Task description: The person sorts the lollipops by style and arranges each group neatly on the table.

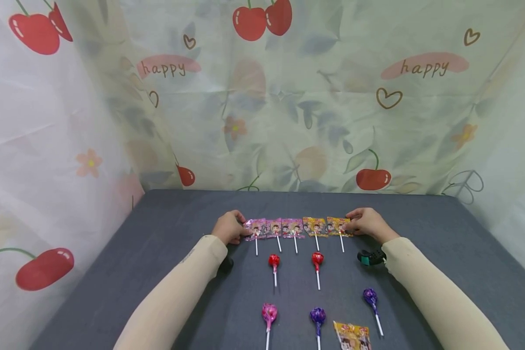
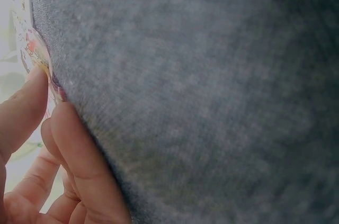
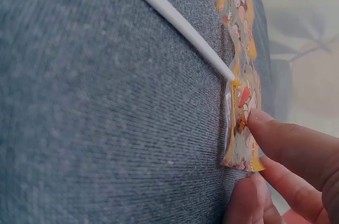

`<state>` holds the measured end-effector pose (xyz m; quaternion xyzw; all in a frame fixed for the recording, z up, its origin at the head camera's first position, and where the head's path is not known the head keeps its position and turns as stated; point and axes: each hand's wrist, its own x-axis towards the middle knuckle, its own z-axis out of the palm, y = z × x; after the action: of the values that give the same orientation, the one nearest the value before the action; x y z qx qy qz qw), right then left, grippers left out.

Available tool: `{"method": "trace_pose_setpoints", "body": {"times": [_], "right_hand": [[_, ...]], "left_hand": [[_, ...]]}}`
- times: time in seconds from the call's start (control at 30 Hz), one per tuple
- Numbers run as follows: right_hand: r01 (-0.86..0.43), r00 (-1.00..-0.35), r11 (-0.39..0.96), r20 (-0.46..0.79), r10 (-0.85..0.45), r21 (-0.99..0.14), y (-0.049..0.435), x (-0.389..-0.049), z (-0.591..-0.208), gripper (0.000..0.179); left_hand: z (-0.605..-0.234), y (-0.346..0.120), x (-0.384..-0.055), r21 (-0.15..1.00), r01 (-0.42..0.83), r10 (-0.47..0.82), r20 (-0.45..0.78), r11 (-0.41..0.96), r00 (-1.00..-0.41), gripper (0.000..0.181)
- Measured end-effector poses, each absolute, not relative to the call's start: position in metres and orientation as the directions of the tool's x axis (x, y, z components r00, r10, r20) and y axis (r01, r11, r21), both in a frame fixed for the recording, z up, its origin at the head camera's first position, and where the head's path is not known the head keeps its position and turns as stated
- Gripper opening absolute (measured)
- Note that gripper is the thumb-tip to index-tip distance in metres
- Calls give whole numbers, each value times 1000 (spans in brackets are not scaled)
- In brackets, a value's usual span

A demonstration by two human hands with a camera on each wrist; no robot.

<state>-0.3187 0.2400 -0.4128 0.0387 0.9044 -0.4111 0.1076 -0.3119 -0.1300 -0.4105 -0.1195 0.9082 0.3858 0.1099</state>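
A row of flat-wrapped lollipops with white sticks lies across the table: pink-wrapped lollipops (image 1: 292, 228) on the left, yellow-wrapped ones (image 1: 315, 227) on the right. My left hand (image 1: 231, 227) pinches the outer edge of the leftmost pink-wrapped lollipop (image 1: 256, 226) between thumb and finger. At the row's other end, my right hand (image 1: 368, 224) pinches the rightmost yellow-wrapped lollipop (image 1: 336, 225). In the right wrist view, the thumb presses on that yellow wrapper (image 3: 241, 128), and its stick (image 3: 185, 30) points away from the hand. Only the wrapper's edge (image 2: 39, 49) shows in the left wrist view.
Nearer than the row lie two red round lollipops (image 1: 273, 260), a pink one (image 1: 269, 312) and two purple ones (image 1: 318, 316). Another yellow packet (image 1: 352, 335) is cut off by the bottom edge. A printed curtain (image 1: 271, 107) hangs behind the dark grey table (image 1: 179, 206).
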Motion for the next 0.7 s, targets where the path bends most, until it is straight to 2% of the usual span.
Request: {"method": "trace_pose_setpoints", "body": {"times": [0.7], "right_hand": [[137, -979, 643, -203, -28, -753, 243, -316, -414, 51]], "left_hand": [[-412, -129, -313, 672, -310, -139, -298, 672, -945, 37]]}}
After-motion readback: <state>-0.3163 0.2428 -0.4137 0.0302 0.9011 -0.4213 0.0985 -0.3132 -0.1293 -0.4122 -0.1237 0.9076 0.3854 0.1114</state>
